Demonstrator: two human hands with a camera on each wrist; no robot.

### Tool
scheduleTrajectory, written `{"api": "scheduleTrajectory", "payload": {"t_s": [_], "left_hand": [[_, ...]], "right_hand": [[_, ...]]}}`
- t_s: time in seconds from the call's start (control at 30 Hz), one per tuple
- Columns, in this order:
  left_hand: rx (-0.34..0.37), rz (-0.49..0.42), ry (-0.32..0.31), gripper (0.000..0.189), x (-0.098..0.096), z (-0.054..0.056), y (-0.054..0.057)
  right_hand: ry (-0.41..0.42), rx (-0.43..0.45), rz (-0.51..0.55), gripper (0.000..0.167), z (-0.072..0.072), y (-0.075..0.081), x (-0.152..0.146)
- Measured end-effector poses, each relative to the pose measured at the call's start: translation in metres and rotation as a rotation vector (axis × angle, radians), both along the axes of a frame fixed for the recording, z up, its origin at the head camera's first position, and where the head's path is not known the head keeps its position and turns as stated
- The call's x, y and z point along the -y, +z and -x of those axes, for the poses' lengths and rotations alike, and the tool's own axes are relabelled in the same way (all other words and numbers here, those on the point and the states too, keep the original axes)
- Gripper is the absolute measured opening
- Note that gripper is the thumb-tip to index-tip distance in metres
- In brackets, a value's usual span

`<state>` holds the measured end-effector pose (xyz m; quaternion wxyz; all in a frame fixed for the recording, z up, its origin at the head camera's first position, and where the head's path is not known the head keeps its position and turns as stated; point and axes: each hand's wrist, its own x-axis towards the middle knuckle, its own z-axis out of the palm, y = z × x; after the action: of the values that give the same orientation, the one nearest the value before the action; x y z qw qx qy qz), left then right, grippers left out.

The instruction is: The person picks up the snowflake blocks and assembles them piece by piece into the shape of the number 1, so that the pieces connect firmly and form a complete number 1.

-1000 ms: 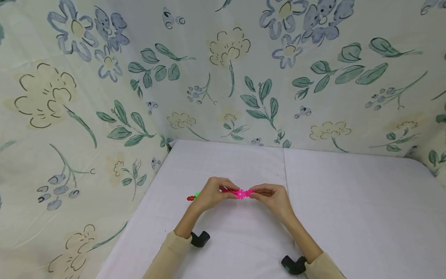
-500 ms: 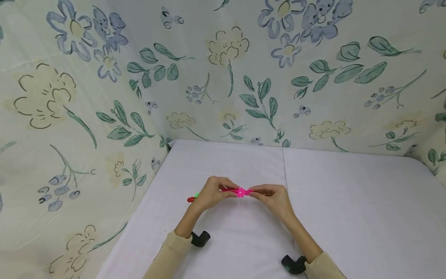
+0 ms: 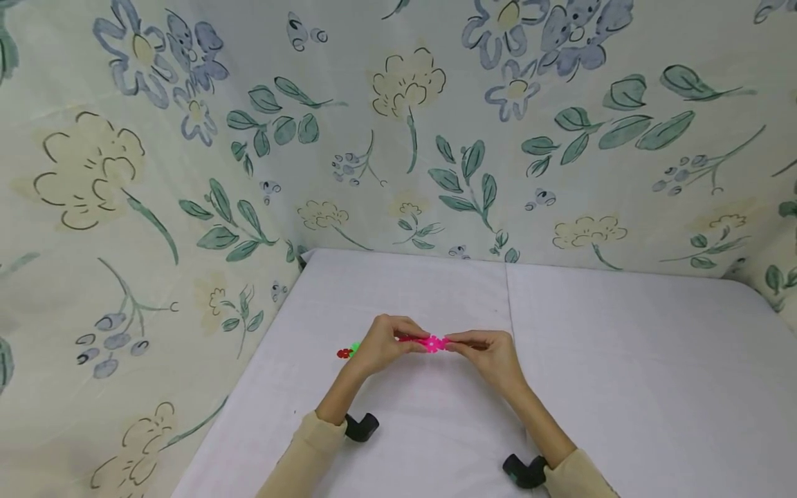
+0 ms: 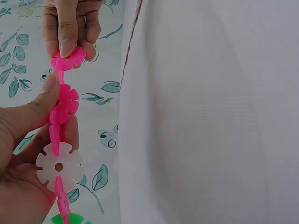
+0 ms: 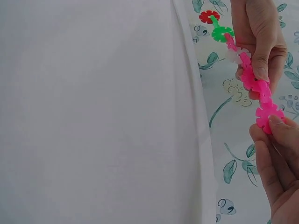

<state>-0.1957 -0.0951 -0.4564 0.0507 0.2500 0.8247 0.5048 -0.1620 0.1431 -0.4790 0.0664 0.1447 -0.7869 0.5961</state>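
Both hands hold one chain of notched, flower-shaped plastic interlocking discs above the white cloth. In the head view my left hand [image 3: 378, 347] pinches the pink part between thumb and fingers. Opposite it, my right hand [image 3: 492, 353] pinches the pink disc [image 5: 267, 114] at the chain's right end. The left wrist view shows a translucent white disc [image 4: 70, 161] beside the left palm, joined edgewise to pink ones. Further along, in the right wrist view, come a green disc [image 5: 223, 34] and a red disc [image 5: 208, 17] at the far end. Fingers partly hide the middle pink discs.
A white cloth [image 3: 623, 360] with a seam covers the table. Floral fabric [image 3: 398, 138] hangs behind and to the left of it. Black bent pieces [image 3: 362, 427] sit at both wrists, beside the beige sleeves [image 3: 305, 449].
The two pink discs between the hands sit closer together than a second ago. My left hand and forearm have shifted slightly right; the right hand has barely moved.
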Motion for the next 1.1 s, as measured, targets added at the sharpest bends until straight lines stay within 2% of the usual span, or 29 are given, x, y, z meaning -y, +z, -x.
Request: {"api": "scheduleTrajectory", "payload": {"t_s": [0.27, 0.47, 0.7, 0.83, 0.93, 1.1], "left_hand": [[-0.003, -0.067, -0.005, 0.019, -0.0038, 0.0031, -0.0007], [0.003, -0.087, -0.030, 0.019, -0.0024, 0.0033, -0.0019], [0.002, -0.103, -0.047, 0.020, -0.0009, 0.0028, -0.0025], [-0.002, -0.104, -0.061, 0.020, -0.0021, 0.0024, -0.0024], [-0.002, -0.096, -0.062, 0.019, -0.0026, 0.0020, -0.0030], [-0.007, -0.084, -0.051, 0.018, -0.0011, 0.0012, -0.0033]], "right_hand": [[-0.045, -0.140, -0.064, 0.015, 0.0040, 0.0046, 0.0023], [-0.008, -0.178, -0.059, 0.019, 0.0033, 0.0057, -0.0005], [0.023, -0.282, -0.085, 0.022, 0.0016, 0.0081, 0.0018], [0.019, -0.296, -0.094, 0.021, -0.0001, 0.0064, 0.0027], [0.016, -0.286, -0.056, 0.020, -0.0010, 0.0039, 0.0021], [0.054, -0.301, -0.020, 0.021, -0.0003, 0.0023, 0.0015]]}}
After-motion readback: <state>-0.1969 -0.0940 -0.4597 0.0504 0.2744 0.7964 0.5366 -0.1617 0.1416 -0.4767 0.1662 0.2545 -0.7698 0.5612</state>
